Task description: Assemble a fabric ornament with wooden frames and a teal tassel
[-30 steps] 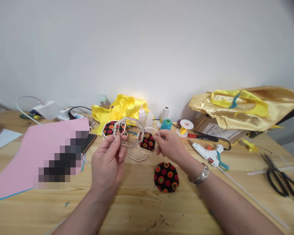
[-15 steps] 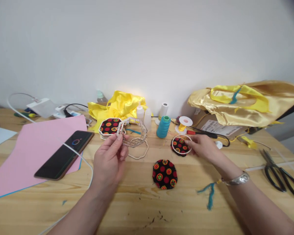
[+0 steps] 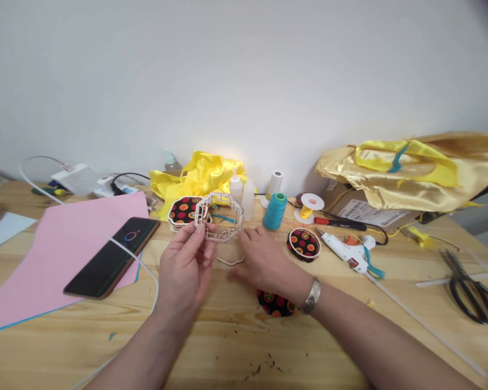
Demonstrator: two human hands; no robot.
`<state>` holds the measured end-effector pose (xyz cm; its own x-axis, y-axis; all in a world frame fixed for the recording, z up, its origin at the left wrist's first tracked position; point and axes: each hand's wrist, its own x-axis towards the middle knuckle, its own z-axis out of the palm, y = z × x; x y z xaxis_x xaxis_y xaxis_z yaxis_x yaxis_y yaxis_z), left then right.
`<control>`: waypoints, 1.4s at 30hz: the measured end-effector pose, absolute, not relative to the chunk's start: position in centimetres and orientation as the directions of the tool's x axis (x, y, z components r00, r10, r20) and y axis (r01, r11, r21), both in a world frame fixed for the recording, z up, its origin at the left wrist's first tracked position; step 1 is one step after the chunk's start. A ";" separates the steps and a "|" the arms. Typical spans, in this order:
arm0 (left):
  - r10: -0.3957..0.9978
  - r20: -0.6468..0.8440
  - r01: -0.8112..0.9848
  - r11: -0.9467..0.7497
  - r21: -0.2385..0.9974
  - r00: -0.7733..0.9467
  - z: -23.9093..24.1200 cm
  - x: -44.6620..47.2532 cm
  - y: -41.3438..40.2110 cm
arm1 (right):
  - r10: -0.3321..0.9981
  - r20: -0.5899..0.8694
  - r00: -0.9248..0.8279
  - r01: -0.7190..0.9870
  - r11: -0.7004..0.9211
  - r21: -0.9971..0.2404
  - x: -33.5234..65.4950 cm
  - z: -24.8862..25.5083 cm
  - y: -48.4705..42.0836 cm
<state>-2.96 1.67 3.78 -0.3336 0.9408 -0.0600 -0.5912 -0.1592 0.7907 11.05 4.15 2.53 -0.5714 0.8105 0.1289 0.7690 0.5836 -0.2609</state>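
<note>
My left hand pinches the edge of a pale wooden octagonal lattice frame and holds it up above the wooden table. My right hand lies low over the table just right of the frame, fingers stretched out toward a thin scalloped wooden ring. A black floral fabric circle is partly hidden under my right wrist. A second floral fabric piece with a white ring on it lies to the right. A stack of floral-covered pieces sits behind the frame.
A phone with a white cable lies on pink paper at left. Teal thread spool, glue bottles, yellow fabric, a glue gun, scissors and a gold satin bag crowd the back and right.
My right hand set the fabric piece with its ring down at the right, then swung back left beside the frame. The left hand kept holding the lattice frame.
</note>
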 end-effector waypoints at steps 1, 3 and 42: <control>0.940 -0.058 -0.593 -0.163 0.789 -0.336 3.8 -3.0 1.7 | 0.809 0.130 -0.573 0.773 0.586 -0.244 10.6 2.2 4.4; 0.940 -0.056 -0.597 -0.166 0.785 -0.335 3.8 -3.0 1.7 | 0.809 0.133 -0.572 0.777 0.587 -0.227 10.0 1.8 4.7; 0.950 -0.302 -0.394 0.247 0.885 -0.082 1.7 -1.5 1.9 | 0.681 0.027 -0.732 0.596 0.659 -0.459 21.6 2.3 0.7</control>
<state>-1.53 1.88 1.66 -0.0823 0.9498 -0.3017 -0.3942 0.2470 0.8852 21.57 0.70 2.25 -0.7320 0.6808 0.0271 0.5959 0.6591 -0.4588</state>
